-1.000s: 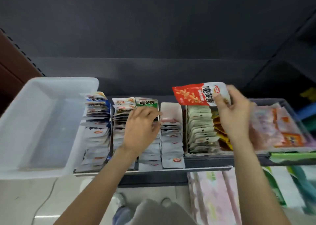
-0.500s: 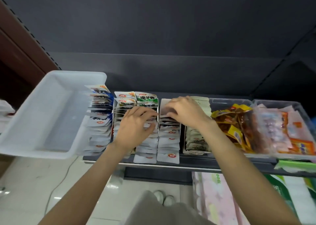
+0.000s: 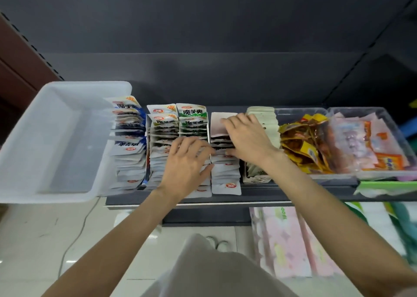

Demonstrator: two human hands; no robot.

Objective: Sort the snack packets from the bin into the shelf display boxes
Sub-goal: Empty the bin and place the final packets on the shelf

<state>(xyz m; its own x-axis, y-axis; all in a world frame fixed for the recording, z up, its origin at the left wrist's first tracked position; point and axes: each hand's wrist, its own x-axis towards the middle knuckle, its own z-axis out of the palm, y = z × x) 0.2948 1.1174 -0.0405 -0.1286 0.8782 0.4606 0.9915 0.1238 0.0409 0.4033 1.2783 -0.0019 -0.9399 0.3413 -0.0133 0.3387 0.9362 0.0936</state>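
Note:
An empty white plastic bin [image 3: 67, 89] sits at the shelf's left end. Beside it stand display boxes filled with upright snack packets: a blue-white row [image 3: 128, 143], a white-orange row [image 3: 161, 112], a green row [image 3: 191, 112], a white row with red logos [image 3: 225, 179] and a pale green row [image 3: 268, 120]. My left hand [image 3: 187, 163] rests with spread fingers on the green row's middle. My right hand [image 3: 246, 138] lies over the white row, fingers stretched toward the box's back wall, thumb among the packets. No packet shows in either hand.
Two clear bins to the right hold yellow-brown packets [image 3: 302, 143] and pink packets [image 3: 361, 143]. The dark shelf edge [image 3: 270, 198] runs across the front. Pink tissue packs [image 3: 284, 240] lie on the lower level. The shelf's back panel is dark and bare.
My right hand brought a red packet down from above the pale green row into the white row and now covers that spot. The left hand stayed on the green row.

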